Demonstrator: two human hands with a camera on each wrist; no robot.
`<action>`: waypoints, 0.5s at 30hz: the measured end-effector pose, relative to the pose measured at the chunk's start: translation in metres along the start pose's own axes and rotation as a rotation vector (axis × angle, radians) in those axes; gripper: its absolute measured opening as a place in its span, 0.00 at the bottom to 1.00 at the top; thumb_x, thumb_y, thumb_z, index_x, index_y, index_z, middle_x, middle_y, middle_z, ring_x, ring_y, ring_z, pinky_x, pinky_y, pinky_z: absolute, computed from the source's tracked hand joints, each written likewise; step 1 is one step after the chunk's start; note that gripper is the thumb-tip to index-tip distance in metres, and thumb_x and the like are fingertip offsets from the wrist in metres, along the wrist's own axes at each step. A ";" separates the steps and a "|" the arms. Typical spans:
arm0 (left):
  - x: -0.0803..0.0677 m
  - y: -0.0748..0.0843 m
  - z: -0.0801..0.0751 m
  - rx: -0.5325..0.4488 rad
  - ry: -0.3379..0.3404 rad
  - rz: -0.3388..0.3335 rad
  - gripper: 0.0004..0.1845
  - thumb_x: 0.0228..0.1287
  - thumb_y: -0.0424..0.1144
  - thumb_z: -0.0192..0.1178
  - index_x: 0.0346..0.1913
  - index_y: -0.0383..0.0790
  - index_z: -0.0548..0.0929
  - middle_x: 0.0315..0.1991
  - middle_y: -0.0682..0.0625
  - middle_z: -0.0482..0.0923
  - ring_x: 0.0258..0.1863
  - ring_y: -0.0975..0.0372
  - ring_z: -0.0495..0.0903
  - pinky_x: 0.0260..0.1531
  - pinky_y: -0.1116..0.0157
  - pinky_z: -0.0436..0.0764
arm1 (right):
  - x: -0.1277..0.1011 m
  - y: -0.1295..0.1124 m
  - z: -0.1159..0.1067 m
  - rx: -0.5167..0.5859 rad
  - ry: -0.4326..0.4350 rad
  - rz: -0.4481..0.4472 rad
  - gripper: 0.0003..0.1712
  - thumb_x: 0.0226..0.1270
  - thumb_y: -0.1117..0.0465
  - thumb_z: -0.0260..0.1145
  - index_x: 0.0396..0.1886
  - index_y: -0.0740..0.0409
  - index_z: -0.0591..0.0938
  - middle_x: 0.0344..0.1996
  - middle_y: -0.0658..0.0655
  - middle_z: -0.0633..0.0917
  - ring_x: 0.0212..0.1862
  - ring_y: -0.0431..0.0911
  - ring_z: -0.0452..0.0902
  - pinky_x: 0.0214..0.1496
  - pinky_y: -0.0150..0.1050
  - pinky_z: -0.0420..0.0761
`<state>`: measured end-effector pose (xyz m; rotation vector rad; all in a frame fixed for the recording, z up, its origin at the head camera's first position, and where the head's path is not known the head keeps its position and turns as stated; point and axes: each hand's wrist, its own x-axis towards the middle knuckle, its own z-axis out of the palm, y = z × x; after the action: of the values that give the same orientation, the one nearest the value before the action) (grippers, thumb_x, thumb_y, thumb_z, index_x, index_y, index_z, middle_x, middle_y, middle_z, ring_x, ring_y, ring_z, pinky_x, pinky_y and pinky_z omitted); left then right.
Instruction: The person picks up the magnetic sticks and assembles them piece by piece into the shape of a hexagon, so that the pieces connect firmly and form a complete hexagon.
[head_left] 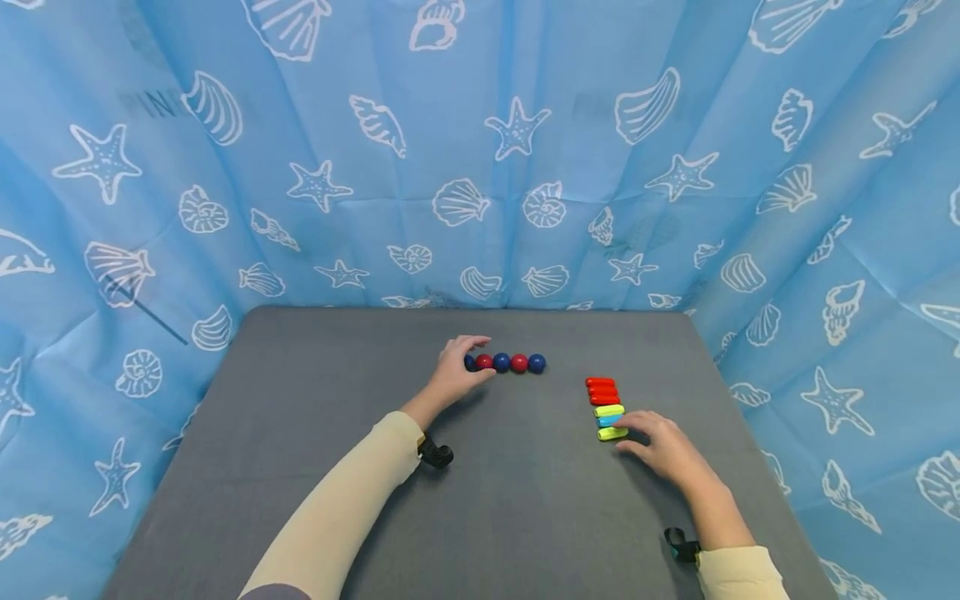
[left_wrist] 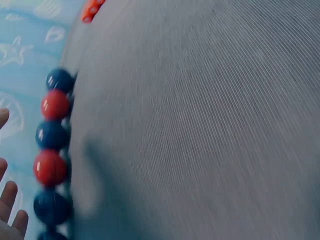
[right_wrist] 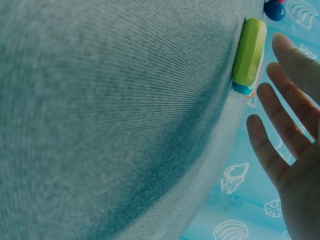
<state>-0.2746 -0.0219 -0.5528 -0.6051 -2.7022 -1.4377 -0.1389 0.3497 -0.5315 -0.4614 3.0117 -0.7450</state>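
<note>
Red and blue balls form a straight row (head_left: 502, 362) toward the table's far side. My left hand (head_left: 453, 369) is at the row's left end, thumb and fingers spread apart and partly covering the end ball. In the left wrist view the fingertips (left_wrist: 7, 195) show beside the balls (left_wrist: 50, 167), apart from them. My right hand (head_left: 660, 443) hovers at the near end of a column of short ribbed pieces, its fingers loosely extended. That column has three red pieces (head_left: 602, 391), then a yellow-green (head_left: 608, 410), a blue (head_left: 609, 422) and another yellow-green piece (right_wrist: 251, 52).
A grey cloth-like surface covers the table (head_left: 510, 500). Behind and beside it hangs a blue curtain (head_left: 480, 150) printed with white shells and starfish. Black straps (head_left: 437, 452) sit at both wrists.
</note>
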 end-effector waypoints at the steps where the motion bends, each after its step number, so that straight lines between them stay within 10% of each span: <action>1: 0.003 0.004 0.005 0.022 -0.010 0.005 0.30 0.62 0.41 0.71 0.66 0.40 0.77 0.60 0.45 0.77 0.62 0.50 0.69 0.64 0.44 0.64 | 0.000 0.000 0.000 0.000 0.000 -0.001 0.21 0.55 0.64 0.78 0.50 0.60 0.87 0.50 0.62 0.86 0.55 0.61 0.80 0.58 0.61 0.77; 15: 0.032 0.053 0.073 0.365 -0.032 -0.014 0.26 0.62 0.49 0.70 0.63 0.49 0.81 0.61 0.52 0.80 0.63 0.54 0.68 0.60 0.51 0.64 | -0.001 0.003 0.003 -0.016 0.016 -0.031 0.17 0.55 0.64 0.78 0.46 0.59 0.88 0.48 0.62 0.87 0.53 0.61 0.81 0.56 0.61 0.77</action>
<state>-0.2747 0.0740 -0.5468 -0.5872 -2.8898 -0.9041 -0.1388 0.3510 -0.5353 -0.5068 3.0341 -0.7296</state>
